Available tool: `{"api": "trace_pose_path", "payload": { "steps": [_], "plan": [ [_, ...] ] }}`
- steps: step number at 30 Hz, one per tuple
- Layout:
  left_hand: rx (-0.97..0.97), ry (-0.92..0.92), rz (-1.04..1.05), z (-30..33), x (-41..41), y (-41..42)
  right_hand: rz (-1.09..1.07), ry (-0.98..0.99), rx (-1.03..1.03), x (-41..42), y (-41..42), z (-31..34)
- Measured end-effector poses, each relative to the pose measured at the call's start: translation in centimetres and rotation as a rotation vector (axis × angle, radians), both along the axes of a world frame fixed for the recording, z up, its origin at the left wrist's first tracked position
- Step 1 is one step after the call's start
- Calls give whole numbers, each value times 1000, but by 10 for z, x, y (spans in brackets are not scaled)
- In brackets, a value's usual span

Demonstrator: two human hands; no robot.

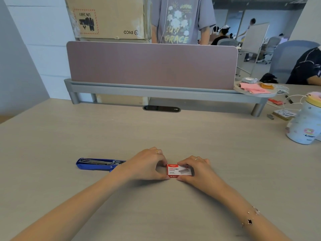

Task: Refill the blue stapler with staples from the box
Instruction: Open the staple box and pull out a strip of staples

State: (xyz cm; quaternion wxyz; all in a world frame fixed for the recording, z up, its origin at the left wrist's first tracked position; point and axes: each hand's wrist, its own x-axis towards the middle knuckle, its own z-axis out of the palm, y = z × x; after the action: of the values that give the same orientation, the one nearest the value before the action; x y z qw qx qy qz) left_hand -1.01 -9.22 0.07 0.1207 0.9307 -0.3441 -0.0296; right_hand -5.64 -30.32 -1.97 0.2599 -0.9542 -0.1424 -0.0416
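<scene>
Left hand (147,165) is curled at the left end of the staple box (179,170), thumb on the near edge and fingertips on the far edge, pinching it; gold ring on one finger. Right hand (195,168) does the same on the right end, thumb near side, fingers wrapped over the far side and partly covering the box's right end; silver ring visible, beaded bracelet (250,218) further down that forearm. Both hands closed on the box, which sits flat on the desk (173,133), red-and-white top face up with "24/6" print readable. Can't tell if the box flap is open, fingers hide both ends. Blue stapler (99,164) lies on the desk just left of the left hand, swung open with the metal staple channel exposed on top; its right end is hidden behind the left wrist, so contact there is unclear. Head view only. Further back: mauve divider panel (151,65) on a grey rail, cable grommet (161,108) in the desk below it. Far right: white mug with yellow lid (305,124), pink papers (253,87) on the shelf end, cables. Behind the divider a person in a grey printed T-shirt (180,20) stands beside a cardboard carton (107,18).
</scene>
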Motion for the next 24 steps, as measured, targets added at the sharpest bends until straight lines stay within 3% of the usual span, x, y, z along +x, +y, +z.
{"api": "trace_pose_path", "payload": {
  "steps": [11,24],
  "plan": [
    [-10,-47,-25,2,-4,0,65,22,-1,1,-4,4],
    [-18,21,-12,6,-2,22,70,22,-1,1,-5,4]
  ]
}}
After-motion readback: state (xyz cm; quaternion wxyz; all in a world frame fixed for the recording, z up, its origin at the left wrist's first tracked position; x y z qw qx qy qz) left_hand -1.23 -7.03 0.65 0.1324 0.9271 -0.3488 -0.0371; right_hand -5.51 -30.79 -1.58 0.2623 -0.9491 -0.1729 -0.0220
